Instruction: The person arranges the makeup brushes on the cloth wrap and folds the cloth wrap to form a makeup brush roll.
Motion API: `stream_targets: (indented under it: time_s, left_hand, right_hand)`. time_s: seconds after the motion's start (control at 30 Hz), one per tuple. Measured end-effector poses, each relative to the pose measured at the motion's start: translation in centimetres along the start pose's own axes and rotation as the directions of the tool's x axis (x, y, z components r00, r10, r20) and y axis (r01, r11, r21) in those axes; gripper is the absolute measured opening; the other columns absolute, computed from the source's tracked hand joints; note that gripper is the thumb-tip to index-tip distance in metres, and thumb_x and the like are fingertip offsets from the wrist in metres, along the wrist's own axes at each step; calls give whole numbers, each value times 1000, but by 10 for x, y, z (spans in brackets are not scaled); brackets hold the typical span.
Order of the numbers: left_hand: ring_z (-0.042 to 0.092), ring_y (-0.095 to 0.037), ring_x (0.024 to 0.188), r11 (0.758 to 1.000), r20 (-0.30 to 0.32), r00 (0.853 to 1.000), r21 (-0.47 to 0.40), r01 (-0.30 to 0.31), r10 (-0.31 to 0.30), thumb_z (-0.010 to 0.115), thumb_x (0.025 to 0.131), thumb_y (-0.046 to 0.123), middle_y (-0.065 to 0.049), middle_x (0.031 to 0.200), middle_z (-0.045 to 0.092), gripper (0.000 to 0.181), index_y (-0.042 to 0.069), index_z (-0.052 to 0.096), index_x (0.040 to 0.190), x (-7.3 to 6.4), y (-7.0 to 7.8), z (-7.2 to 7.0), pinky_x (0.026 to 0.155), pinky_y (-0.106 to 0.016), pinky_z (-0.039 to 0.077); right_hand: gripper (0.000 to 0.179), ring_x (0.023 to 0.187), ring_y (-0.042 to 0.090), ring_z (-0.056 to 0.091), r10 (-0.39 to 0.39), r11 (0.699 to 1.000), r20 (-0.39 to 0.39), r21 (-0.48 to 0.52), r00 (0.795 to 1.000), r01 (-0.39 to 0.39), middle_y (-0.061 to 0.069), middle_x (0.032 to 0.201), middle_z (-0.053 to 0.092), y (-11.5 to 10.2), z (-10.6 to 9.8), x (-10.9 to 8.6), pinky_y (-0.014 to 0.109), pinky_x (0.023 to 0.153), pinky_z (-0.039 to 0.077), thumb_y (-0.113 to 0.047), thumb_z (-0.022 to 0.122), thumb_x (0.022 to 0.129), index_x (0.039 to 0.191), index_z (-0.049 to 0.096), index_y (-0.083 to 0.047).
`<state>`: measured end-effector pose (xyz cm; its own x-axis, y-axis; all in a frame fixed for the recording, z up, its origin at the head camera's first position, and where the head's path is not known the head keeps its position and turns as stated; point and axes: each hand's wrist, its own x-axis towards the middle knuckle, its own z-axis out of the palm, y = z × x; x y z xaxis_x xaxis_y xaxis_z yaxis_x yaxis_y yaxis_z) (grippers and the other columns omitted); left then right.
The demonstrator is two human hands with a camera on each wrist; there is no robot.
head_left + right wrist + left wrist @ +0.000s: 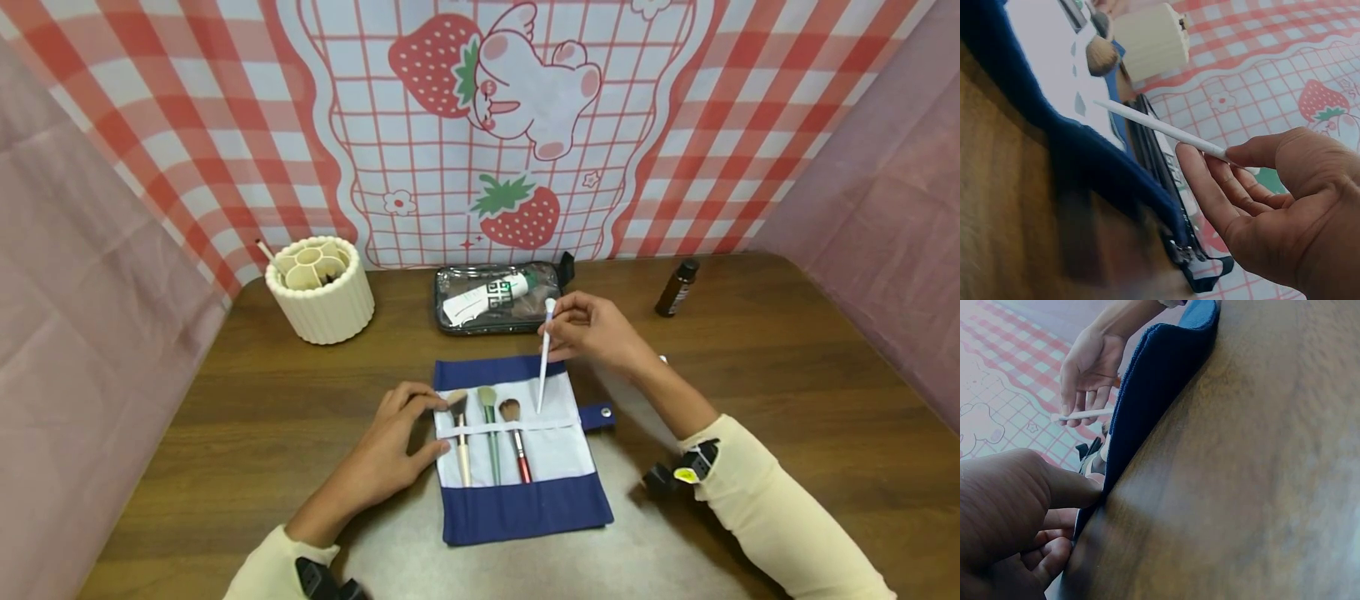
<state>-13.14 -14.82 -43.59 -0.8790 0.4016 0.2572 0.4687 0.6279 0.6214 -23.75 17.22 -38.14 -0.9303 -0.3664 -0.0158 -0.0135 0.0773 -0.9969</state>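
Brush roll (528,510), lower centre of the head frame: matt woven cloth; its snap (607,412) appears to be shiny metal. White brush (543,364): handle smooth, plastic-looking. Red brush (524,469): handle glossy, ferrule metallic. Pouch (467,286), mid-frame: clear, glossy plastic. Holder (324,312), left: ribbed, matt. Bottle (674,293), right: smooth; glass or plastic cannot be determined. Table (255,400): wood-grained, low sheen. Drape (82,208), left edge: creased cloth.

Head view forward-down over table (285,400); wrist views close, tilted; all share white brush (543,367)
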Motion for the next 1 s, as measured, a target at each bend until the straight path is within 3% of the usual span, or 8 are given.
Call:
stream_targets:
  time_s: [0.4,0.67,0.8,1.0]
  left_hand:
    - [44,-26,123,1000,-4,1000,1,-2,2,84,82,15,-7,132,51,46,7,63,123,-1,0,1,104,-50,40]
    - [44,-26,124,1000,0,1000,2,-2,2,84,83,15,-8,132,51,47,7,63,123,-2,0,1,105,-50,40]
    - [43,-26,124,1000,4,1000,-1,6,-6,84,83,16,-7,133,50,47,7,63,124,-1,1,1,105,-50,40]
    - [43,-27,125,1000,5,1000,3,10,-10,84,83,16,-7,133,50,46,7,63,123,0,0,2,105,-50,39]
  right_hand:
    - [25,84,35,69,66,998,94,8,993,-67,37,111,59,13,17,-3,50,77,58,2,59,99,119,48,11]
    - [41,87,37,69,129,991,171,-3,977,-131,29,105,63,19,22,-10,50,76,58,3,57,99,135,40,14]
    - [42,89,37,69,146,989,209,-17,967,-146,29,105,63,19,22,-12,50,78,58,4,57,98,136,41,12]
    - [33,87,33,69,158,983,258,-134,953,-126,24,101,65,16,19,-16,46,79,58,3,62,95,125,52,11]
